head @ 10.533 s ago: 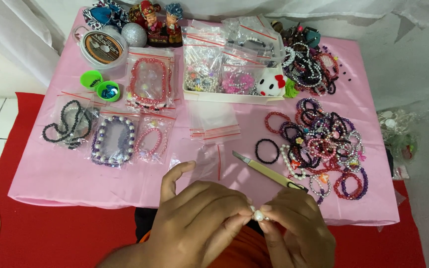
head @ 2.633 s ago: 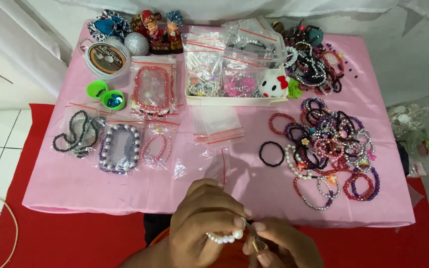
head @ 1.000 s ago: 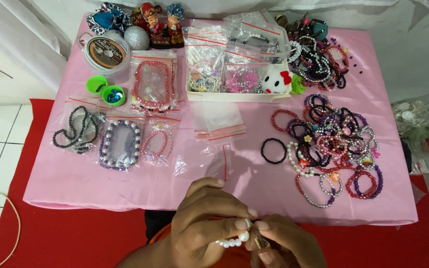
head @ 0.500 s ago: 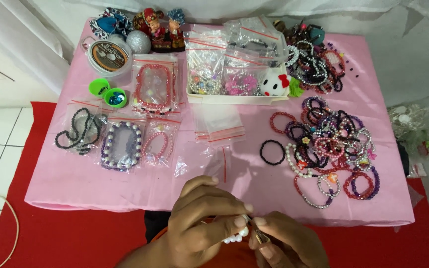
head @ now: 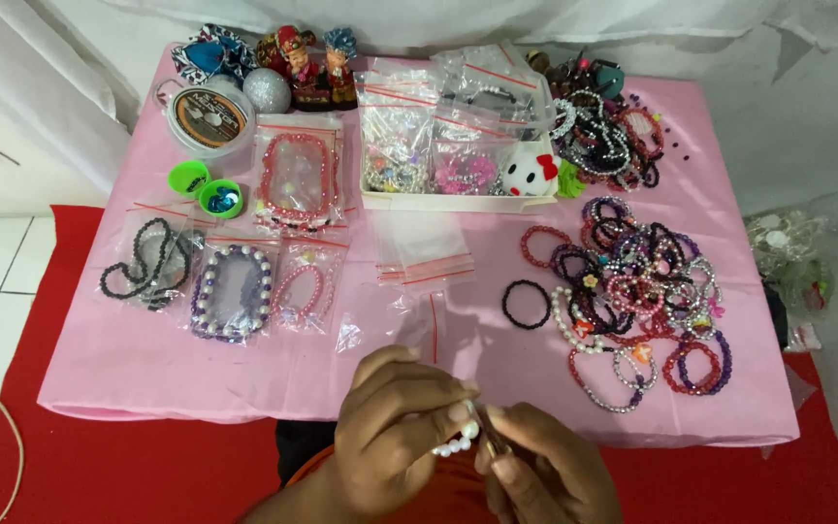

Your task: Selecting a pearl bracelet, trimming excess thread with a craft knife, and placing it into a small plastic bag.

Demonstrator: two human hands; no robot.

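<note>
My left hand [head: 390, 427] pinches a short strand of white pearl beads [head: 456, 444] just in front of the near edge of the pink table [head: 147, 359]. My right hand [head: 545, 471] is pressed against it and grips a small craft knife [head: 490, 439], its thin blade touching the beads at my left fingertips. Most of the knife handle is hidden in my fingers. An orange garment shows beneath my hands.
A heap of beaded bracelets [head: 632, 291] lies at right, with a black one [head: 524, 303] apart. Bagged bracelets [head: 230, 291] lie left, empty zip bags [head: 424, 247] in the middle. At the back are a white tray [head: 458, 201], a cord spool [head: 208, 116], green caps [head: 217, 197] and figurines [head: 307, 63].
The knife that lay on the table 10 seconds ago is now in my right hand. Over the last second my hands stay together at the beads, shifting only slightly.
</note>
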